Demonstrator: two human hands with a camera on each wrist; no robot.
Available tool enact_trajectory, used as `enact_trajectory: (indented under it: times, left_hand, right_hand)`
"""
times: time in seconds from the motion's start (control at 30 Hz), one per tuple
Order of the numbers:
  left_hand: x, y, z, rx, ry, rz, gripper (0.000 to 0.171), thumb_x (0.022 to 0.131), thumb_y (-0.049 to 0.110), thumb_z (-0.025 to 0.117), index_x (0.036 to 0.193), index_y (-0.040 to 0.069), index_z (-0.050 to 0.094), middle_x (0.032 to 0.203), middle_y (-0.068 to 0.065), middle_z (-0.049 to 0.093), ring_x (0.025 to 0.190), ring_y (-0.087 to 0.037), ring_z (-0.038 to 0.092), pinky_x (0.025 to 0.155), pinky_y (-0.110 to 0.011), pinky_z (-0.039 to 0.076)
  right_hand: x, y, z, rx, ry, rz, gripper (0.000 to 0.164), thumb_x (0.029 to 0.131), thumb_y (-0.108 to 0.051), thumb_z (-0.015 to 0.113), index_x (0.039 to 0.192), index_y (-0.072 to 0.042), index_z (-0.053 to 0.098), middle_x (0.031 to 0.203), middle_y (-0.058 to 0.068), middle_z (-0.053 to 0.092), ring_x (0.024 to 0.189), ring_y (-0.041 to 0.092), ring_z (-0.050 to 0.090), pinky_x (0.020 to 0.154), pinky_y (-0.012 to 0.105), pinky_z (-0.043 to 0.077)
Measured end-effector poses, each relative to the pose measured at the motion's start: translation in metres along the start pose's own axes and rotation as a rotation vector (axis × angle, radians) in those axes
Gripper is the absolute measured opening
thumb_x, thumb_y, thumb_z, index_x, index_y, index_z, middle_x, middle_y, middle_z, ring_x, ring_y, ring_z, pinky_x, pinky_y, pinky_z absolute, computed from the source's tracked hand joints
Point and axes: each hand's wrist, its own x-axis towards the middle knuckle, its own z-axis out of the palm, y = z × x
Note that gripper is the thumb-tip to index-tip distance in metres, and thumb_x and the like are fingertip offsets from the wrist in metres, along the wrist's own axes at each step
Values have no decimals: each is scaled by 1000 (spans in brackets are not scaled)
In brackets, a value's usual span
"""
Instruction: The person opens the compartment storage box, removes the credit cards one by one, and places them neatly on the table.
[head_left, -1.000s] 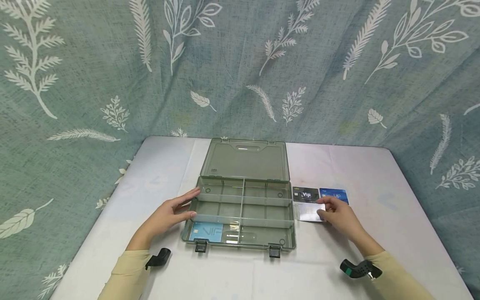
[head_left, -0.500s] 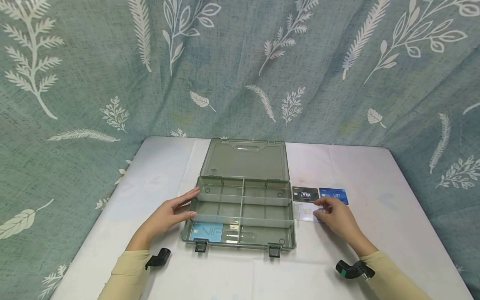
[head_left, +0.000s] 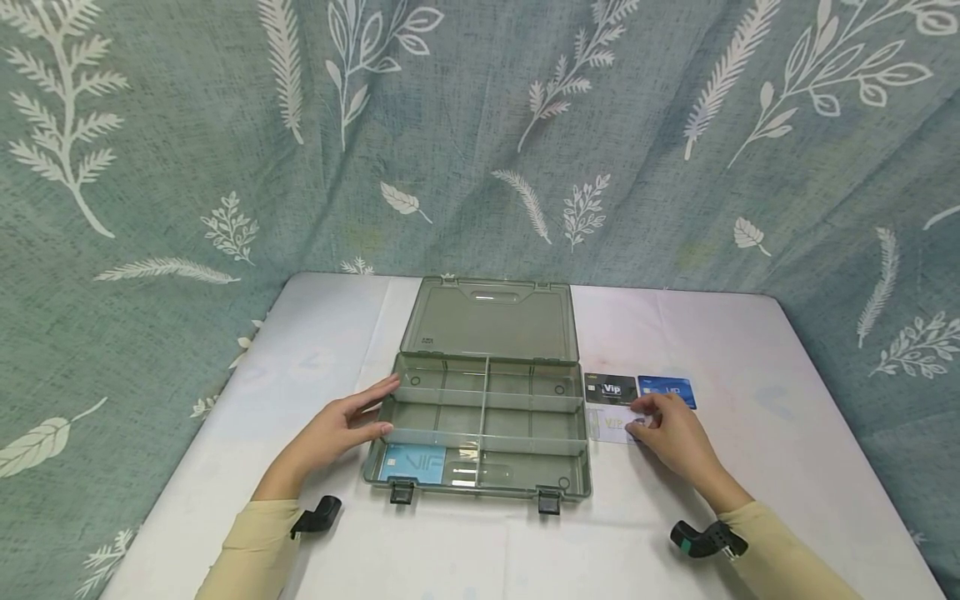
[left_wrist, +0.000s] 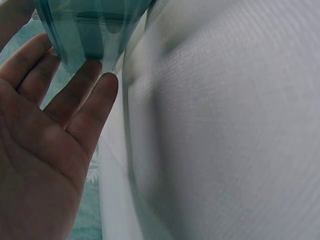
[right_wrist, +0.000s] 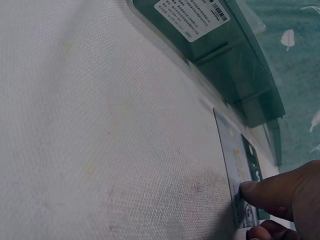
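My left hand (head_left: 330,433) rests against the left side of a clear green plastic organizer box (head_left: 532,421), fingers spread. In the left wrist view its fingertips (left_wrist: 106,87) are at the box wall. To the right of the box, my right hand (head_left: 678,437) pinches the right end of a pale silver VIP card (head_left: 606,423). The right wrist view shows the thumb (right_wrist: 267,192) on top of that card (right_wrist: 231,160); the other fingers are partly hidden. Just behind it lie a black Vip card (head_left: 611,388) and a blue VIP card (head_left: 671,387), partly covered by the hand.
The box lid (head_left: 491,321) lies folded back behind the box. A light blue VIP card (head_left: 412,464) sits in the front left compartment. Two black latches (head_left: 550,503) hang at the box's front. White cloth (head_left: 465,550) covers the table, with a patterned curtain (head_left: 465,150) behind.
The silver card has lost its bright glare, and its lettering now shows beside the two other cards. My right hand shifted slightly left. The left hand stayed where it was.
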Motion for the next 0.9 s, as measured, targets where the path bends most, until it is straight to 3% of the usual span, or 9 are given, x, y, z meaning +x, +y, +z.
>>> enact_trajectory:
  times: [0.9]
  left_hand:
    - [1,0,0,-11,-1,4,68,96,18,72,156,7,41,166,-3,28,150,-27,31,117,-38,37]
  right_hand:
    - [-2,-6,-5,79,-12,53,24,89,-10,75,111,-1,70,99,11,64,81,19,58,63,25,48]
